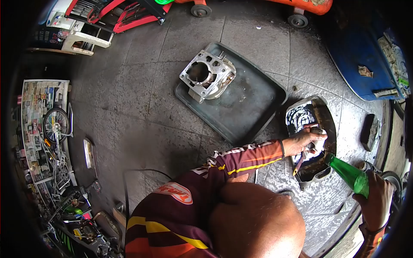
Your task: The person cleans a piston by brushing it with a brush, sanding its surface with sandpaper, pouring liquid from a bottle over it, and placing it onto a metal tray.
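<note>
My left hand [303, 141] is closed around a small, pale cylindrical metal part [318, 134] above a dark basin [325, 112]. Liquid in the basin reflects white light. A brush-like tool with a wooden handle [298, 164] slants down just below that hand; whether the fingers touch it I cannot tell. My right hand [376, 200] grips a green glass bottle [349, 175], tilted so its neck points at the basin's edge near the metal part. Any liquid leaving the bottle is too small to see.
An engine cylinder block [207, 75] sits on a dark tray [258, 96] on the tiled floor. A blue container [352, 64] stands at right, a red tool cart [137, 17] and orange wheeled tank [312, 5] at the back. A bicycle [56, 124] and motorcycle parts are at left.
</note>
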Action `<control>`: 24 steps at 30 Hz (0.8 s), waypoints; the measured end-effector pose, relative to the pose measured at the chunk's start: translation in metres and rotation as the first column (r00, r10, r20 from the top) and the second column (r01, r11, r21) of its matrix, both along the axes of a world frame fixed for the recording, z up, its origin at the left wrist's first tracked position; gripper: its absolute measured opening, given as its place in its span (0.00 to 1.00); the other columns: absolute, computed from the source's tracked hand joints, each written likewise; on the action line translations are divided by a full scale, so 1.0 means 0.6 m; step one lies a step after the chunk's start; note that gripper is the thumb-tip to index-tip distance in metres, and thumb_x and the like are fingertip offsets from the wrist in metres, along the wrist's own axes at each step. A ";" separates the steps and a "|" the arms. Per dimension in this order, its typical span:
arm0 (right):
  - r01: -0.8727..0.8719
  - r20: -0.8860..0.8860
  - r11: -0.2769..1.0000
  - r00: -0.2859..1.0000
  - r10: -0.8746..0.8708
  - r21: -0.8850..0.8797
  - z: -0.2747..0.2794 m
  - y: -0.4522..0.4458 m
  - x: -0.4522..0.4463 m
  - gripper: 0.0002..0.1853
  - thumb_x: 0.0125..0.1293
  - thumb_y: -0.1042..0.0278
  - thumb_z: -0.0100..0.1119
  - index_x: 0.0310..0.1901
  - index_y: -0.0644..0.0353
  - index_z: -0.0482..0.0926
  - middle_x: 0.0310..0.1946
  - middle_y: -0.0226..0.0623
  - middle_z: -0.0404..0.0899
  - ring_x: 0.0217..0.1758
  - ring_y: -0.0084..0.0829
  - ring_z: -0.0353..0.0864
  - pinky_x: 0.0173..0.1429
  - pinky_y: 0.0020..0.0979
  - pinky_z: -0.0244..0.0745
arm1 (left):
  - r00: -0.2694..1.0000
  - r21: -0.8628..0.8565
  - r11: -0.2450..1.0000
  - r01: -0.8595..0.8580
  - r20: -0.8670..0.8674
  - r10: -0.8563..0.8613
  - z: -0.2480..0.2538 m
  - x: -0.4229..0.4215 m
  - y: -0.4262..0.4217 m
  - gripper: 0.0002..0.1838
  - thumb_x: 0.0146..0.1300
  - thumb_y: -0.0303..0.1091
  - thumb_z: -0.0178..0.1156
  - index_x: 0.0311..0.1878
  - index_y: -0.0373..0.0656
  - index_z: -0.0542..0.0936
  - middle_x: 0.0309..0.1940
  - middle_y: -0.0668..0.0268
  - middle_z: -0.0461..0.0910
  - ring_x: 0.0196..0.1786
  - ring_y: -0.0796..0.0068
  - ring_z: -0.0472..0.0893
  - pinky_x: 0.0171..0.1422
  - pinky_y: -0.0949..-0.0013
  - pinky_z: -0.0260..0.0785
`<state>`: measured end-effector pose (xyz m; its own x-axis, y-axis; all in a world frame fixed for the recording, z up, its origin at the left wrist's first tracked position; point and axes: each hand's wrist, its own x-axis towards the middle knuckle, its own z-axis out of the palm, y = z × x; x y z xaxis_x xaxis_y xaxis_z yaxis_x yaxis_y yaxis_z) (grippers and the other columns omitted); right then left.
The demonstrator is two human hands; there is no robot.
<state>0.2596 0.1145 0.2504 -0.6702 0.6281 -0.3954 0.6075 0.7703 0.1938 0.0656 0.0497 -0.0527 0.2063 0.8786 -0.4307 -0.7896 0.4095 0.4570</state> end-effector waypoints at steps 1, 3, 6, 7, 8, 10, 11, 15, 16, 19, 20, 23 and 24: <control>-0.005 -0.001 1.000 1.000 0.005 0.007 0.000 0.000 -0.002 0.41 0.40 0.69 0.80 0.60 0.62 0.72 0.47 0.46 0.78 0.52 0.50 0.74 0.57 0.47 0.65 | 0.999 0.022 1.000 0.019 -0.039 -0.018 0.001 -0.001 -0.001 0.24 0.60 0.52 0.72 0.55 0.56 0.77 0.45 0.73 0.81 0.51 0.78 0.79 0.39 0.62 0.79; 0.027 0.031 1.000 0.999 -0.026 -0.012 0.001 0.000 -0.011 0.40 0.41 0.67 0.80 0.59 0.61 0.72 0.46 0.46 0.78 0.51 0.50 0.74 0.56 0.47 0.65 | 1.000 -0.030 0.999 0.026 -0.016 -0.026 0.001 0.000 0.001 0.27 0.59 0.48 0.74 0.59 0.58 0.74 0.48 0.75 0.79 0.55 0.78 0.76 0.40 0.60 0.79; 0.095 0.038 0.995 0.995 -0.094 -0.031 0.000 0.004 -0.017 0.40 0.41 0.65 0.80 0.59 0.61 0.72 0.46 0.46 0.78 0.51 0.50 0.74 0.55 0.48 0.65 | 1.000 -0.055 0.998 0.025 -0.003 -0.025 0.006 -0.003 -0.001 0.32 0.61 0.53 0.71 0.63 0.59 0.68 0.47 0.71 0.78 0.53 0.73 0.78 0.39 0.56 0.80; 0.115 0.037 0.993 0.993 -0.113 -0.036 0.000 0.005 -0.017 0.39 0.42 0.64 0.80 0.58 0.60 0.72 0.46 0.46 0.78 0.50 0.50 0.74 0.55 0.48 0.65 | 1.000 -0.055 0.998 0.026 -0.003 -0.027 0.006 -0.006 -0.002 0.32 0.61 0.53 0.71 0.63 0.59 0.68 0.47 0.71 0.78 0.53 0.73 0.78 0.39 0.56 0.80; 0.094 0.017 0.995 0.996 -0.093 -0.034 0.001 0.006 -0.016 0.40 0.41 0.63 0.80 0.59 0.61 0.72 0.45 0.46 0.78 0.50 0.50 0.74 0.55 0.48 0.65 | 0.998 -0.053 0.998 0.029 0.058 -0.026 0.008 -0.007 -0.003 0.30 0.62 0.57 0.68 0.62 0.58 0.69 0.45 0.70 0.78 0.49 0.72 0.80 0.38 0.55 0.81; 0.031 0.004 0.999 1.000 -0.031 0.010 0.001 0.009 -0.012 0.41 0.41 0.62 0.80 0.59 0.60 0.72 0.45 0.45 0.78 0.50 0.50 0.74 0.55 0.48 0.65 | 0.992 -0.027 0.999 0.038 0.120 -0.035 -0.011 0.004 0.004 0.32 0.64 0.70 0.58 0.58 0.56 0.70 0.39 0.66 0.79 0.37 0.66 0.84 0.36 0.53 0.83; 0.072 0.042 0.997 0.997 -0.071 -0.027 0.008 0.007 -0.020 0.40 0.42 0.62 0.80 0.59 0.59 0.73 0.47 0.44 0.78 0.51 0.49 0.74 0.56 0.47 0.65 | 0.982 -0.002 0.999 0.040 0.185 -0.039 -0.012 0.002 0.001 0.33 0.63 0.74 0.54 0.55 0.55 0.71 0.38 0.65 0.81 0.34 0.62 0.85 0.36 0.53 0.83; 0.139 0.124 0.982 0.985 -0.122 -0.130 0.040 0.004 -0.070 0.34 0.48 0.61 0.78 0.57 0.58 0.75 0.41 0.43 0.81 0.45 0.48 0.79 0.51 0.46 0.69 | 0.930 0.074 0.997 0.026 0.363 -0.051 -0.005 -0.011 -0.004 0.35 0.65 0.71 0.51 0.61 0.52 0.72 0.46 0.57 0.83 0.44 0.56 0.87 0.45 0.46 0.84; -0.007 0.074 0.997 0.997 0.012 -0.071 0.035 0.008 -0.058 0.30 0.49 0.59 0.77 0.52 0.61 0.76 0.36 0.45 0.82 0.40 0.50 0.82 0.45 0.48 0.71 | 0.916 0.070 0.997 0.023 0.399 -0.049 -0.011 -0.012 -0.006 0.33 0.67 0.68 0.52 0.63 0.53 0.72 0.49 0.58 0.82 0.48 0.56 0.85 0.47 0.44 0.83; -0.033 0.028 0.997 0.999 0.035 -0.072 0.044 0.005 -0.057 0.24 0.51 0.58 0.76 0.42 0.62 0.74 0.30 0.45 0.81 0.36 0.51 0.82 0.39 0.48 0.73 | 0.936 0.067 0.998 0.003 0.350 -0.026 0.010 -0.019 -0.012 0.29 0.72 0.59 0.54 0.69 0.53 0.69 0.56 0.60 0.79 0.58 0.58 0.81 0.56 0.36 0.79; -0.018 0.039 0.998 0.999 0.020 -0.062 0.047 0.006 -0.054 0.24 0.51 0.58 0.76 0.42 0.62 0.74 0.30 0.45 0.81 0.36 0.51 0.82 0.39 0.48 0.73 | 0.943 0.026 0.999 -0.035 0.331 0.024 0.003 -0.016 -0.015 0.29 0.72 0.54 0.58 0.70 0.51 0.69 0.58 0.63 0.78 0.60 0.59 0.80 0.60 0.34 0.76; -0.033 0.031 0.997 0.999 0.035 -0.063 0.048 0.009 -0.051 0.23 0.52 0.59 0.76 0.41 0.63 0.74 0.31 0.46 0.81 0.36 0.51 0.83 0.39 0.46 0.73 | 0.956 -0.013 0.999 -0.051 0.290 0.052 0.004 -0.013 -0.018 0.26 0.71 0.48 0.62 0.68 0.51 0.71 0.54 0.64 0.79 0.59 0.62 0.81 0.63 0.32 0.73; -0.046 0.030 0.997 0.998 0.047 -0.055 0.048 0.010 -0.049 0.23 0.52 0.59 0.76 0.42 0.63 0.74 0.31 0.46 0.81 0.36 0.51 0.83 0.39 0.46 0.73 | 0.955 -0.014 0.998 -0.053 0.290 0.055 0.003 -0.011 -0.021 0.26 0.71 0.48 0.62 0.68 0.51 0.71 0.54 0.64 0.79 0.59 0.62 0.81 0.63 0.32 0.73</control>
<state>0.2303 0.1205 0.2792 -0.6848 0.5737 -0.4494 0.5650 0.8074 0.1698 0.0588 0.0372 -0.0510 0.2758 0.8893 -0.3649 -0.9088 0.3649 0.2024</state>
